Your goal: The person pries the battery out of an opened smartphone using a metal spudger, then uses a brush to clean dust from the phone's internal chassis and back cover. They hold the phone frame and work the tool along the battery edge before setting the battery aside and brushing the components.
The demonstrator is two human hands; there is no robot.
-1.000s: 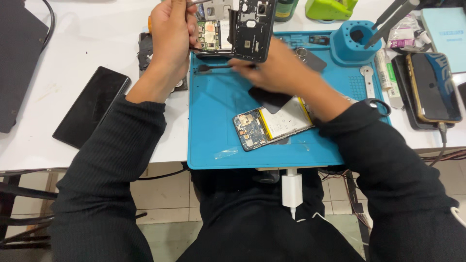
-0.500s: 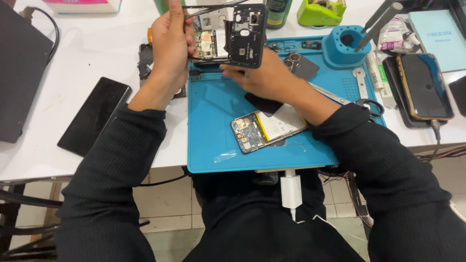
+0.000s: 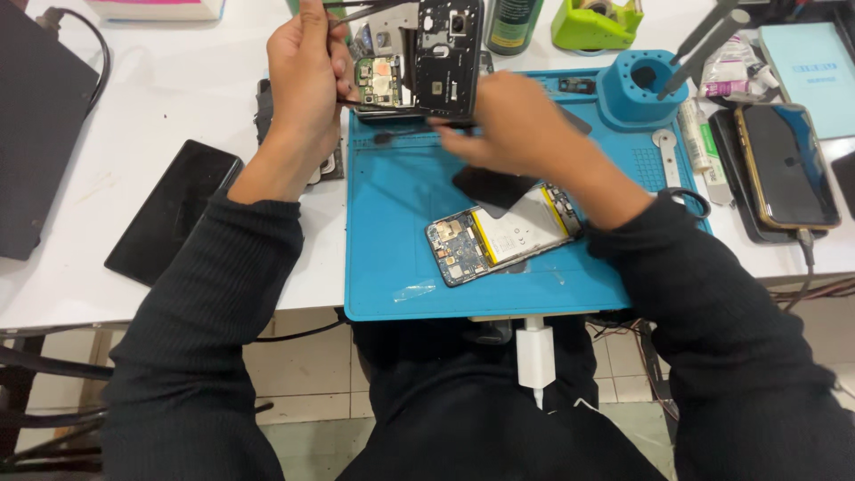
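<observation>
My left hand [image 3: 307, 80] is closed around a thin metal tool [image 3: 365, 11] beside a stripped phone body with a green circuit board [image 3: 381, 80]. My right hand [image 3: 517, 125] grips the lower edge of a black phone frame [image 3: 450, 58] and holds it upright over the far end of the blue work mat [image 3: 401, 267]. An opened phone with a white and yellow battery [image 3: 503, 236] lies on the mat nearer to me, partly under my right wrist.
A black phone [image 3: 174, 209] lies face down on the white table at the left, next to a dark case [image 3: 36, 134]. A blue tool holder [image 3: 637, 85], a green tape dispenser [image 3: 597, 22] and a gold-rimmed phone [image 3: 788, 165] stand at the right. A white plug [image 3: 534, 352] hangs below the mat.
Both hands stay at the black frame with only small shifts. My right hand has slid a little along the frame's lower edge, and the view has wobbled slightly.
</observation>
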